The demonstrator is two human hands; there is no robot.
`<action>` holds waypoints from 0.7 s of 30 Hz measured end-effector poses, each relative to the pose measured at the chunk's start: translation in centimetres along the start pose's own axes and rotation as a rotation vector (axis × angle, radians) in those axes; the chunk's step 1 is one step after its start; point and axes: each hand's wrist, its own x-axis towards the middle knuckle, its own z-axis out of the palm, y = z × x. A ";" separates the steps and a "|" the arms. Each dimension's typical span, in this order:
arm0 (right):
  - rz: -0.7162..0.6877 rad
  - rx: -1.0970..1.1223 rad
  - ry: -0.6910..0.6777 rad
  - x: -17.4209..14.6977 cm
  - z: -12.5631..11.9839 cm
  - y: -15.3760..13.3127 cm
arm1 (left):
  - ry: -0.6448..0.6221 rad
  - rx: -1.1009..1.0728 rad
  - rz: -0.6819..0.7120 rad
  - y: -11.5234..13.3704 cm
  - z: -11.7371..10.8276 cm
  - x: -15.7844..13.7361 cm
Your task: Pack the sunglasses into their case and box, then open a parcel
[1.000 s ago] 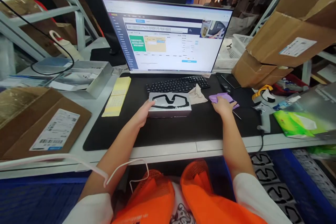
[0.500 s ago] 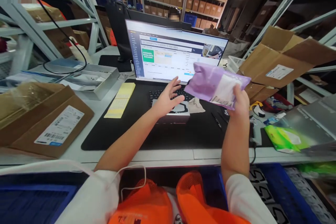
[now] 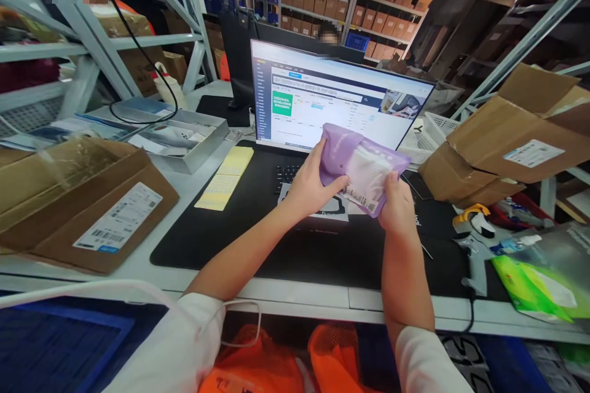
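Note:
A purple plastic pouch (image 3: 357, 163) with a clear panel and a whitish content is held up in front of the monitor (image 3: 313, 89). My left hand (image 3: 311, 187) grips its left edge, thumb on the near face. At the lower right corner my right hand (image 3: 399, 199) is closed on the same pouch. Below it, a white box with a black outline print (image 3: 332, 214) lies on the black desk mat (image 3: 295, 252), partly covered by my left hand. Part of the keyboard (image 3: 283, 178) shows behind my left hand.
An opened cardboard box (image 3: 83, 209) stands at the left, near a grey tray of papers (image 3: 188, 141) and yellow slips (image 3: 225, 178). Stacked cardboard boxes (image 3: 520, 135) are at the right, with a tape dispenser (image 3: 474, 221), a scanner (image 3: 477, 270) and a green packet (image 3: 534, 288).
My left hand was open beside the pouch and has taken hold of its left side. The pouch has come lower and nearer the middle. The view has turned slightly left.

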 end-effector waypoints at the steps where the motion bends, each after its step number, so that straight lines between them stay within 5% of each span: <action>1: -0.002 0.004 -0.004 0.1 -0.1 0.1 | 0.008 0.048 -0.006 0.2 0.1 -0.1; 5: 0.005 -0.053 0.001 0.6 0.0 0.3 | 0.034 0.254 -0.023 0.7 -0.4 0.1; 8: 0.022 -0.079 0.133 1.3 -0.2 0.5 | 0.105 0.230 -0.063 0.1 -2.4 1.0; 15: -0.066 0.175 0.385 3.3 -2.8 1.6 | 0.255 -0.715 -0.210 -3.9 -7.9 3.5; 21: -0.109 0.311 0.386 3.3 -2.3 1.9 | 0.286 -1.095 -0.235 -4.3 -6.7 4.2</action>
